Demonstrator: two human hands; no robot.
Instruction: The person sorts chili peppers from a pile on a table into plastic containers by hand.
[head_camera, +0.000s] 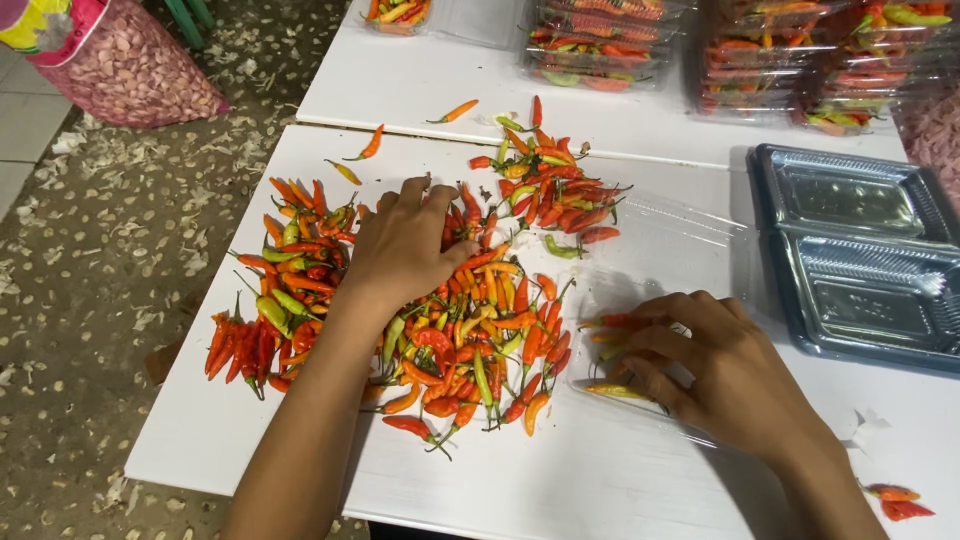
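Observation:
A broad pile of small red, orange and green chili peppers (470, 310) is spread over a white table (580, 470). My left hand (405, 245) lies palm down on the pile, fingers curled over some chilies near its upper middle. My right hand (720, 365) rests inside an open clear plastic clamshell container (690, 250), fingers pressing on a few chilies (612, 355) lying in its lower tray. Whether either hand actually grips a chili is hard to tell.
Empty clear trays (850, 255) are stacked at the right. Filled chili packs (605, 40) stand on a second white table behind. A pink mesh sack (125, 70) sits on the littered floor at upper left. Two loose chilies (898, 502) lie at the lower right.

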